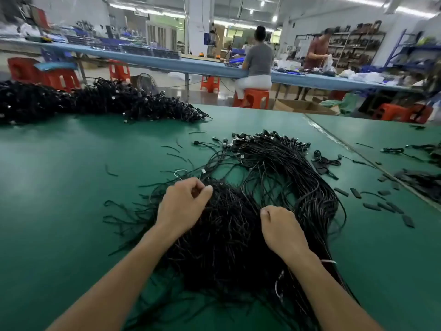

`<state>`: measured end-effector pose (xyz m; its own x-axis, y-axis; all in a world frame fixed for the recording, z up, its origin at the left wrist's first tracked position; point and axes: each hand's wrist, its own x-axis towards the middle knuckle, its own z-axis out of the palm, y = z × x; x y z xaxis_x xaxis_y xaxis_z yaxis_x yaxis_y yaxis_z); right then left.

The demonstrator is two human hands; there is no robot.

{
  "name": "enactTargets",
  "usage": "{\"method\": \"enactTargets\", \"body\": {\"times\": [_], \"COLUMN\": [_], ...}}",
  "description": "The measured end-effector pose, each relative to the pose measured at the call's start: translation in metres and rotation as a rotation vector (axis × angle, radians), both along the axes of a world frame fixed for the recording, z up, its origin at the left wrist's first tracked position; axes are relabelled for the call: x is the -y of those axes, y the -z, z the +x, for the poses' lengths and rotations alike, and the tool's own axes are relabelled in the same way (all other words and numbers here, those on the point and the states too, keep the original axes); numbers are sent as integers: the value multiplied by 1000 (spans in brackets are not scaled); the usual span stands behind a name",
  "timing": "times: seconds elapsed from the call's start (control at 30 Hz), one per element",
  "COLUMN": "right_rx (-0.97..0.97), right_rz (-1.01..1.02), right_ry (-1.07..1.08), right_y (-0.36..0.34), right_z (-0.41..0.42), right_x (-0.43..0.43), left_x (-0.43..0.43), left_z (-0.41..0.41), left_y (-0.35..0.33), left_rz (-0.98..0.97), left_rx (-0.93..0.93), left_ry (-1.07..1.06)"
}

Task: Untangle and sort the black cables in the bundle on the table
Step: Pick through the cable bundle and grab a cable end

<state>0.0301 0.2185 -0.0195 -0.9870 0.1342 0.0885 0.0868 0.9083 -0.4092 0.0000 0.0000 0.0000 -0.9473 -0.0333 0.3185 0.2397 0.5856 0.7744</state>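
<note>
One camera only, head-worn and wide-angle. It sits over the near edge of the table (59, 163), facing forward and tilted down. The wearer's arms (114, 283) come in from the bottom edge. The left hand (183, 206) and right hand (281, 228) land just below frame centre, close to the lens. The bundle (238, 235) fills the lower middle, also near. The upper third looks out across the room. There the far pile (95, 101) is upper left, the seated person (259, 65) upper centre with their back to the camera, and the standing person (317, 51) upper right. All three are blurred and well away. Straight edges bow toward the frame sides. With a single view, nothing is shared.
</note>
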Motion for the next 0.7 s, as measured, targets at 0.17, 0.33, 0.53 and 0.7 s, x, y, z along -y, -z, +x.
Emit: {"method": "enactTargets", "body": {"times": [0.17,0.33,0.53,0.7], "right_rx": [97,169,206,179], "right_rz": [-12,-86,-88,-81], "right_ry": [34,74,86,37], "right_y": [-1,-9,-12,-22], "right_z": [-22,-33,-36,-37], "right_x": [-1,6,3,-3], "left_x": [0,8,9,9], "left_z": [-8,-19,-21,-21], "left_y": [17,24,27,25], "left_rz": [62,95,89,94], "left_rx": [23,26,66,43], "left_ry": [44,-3,34,37]}}
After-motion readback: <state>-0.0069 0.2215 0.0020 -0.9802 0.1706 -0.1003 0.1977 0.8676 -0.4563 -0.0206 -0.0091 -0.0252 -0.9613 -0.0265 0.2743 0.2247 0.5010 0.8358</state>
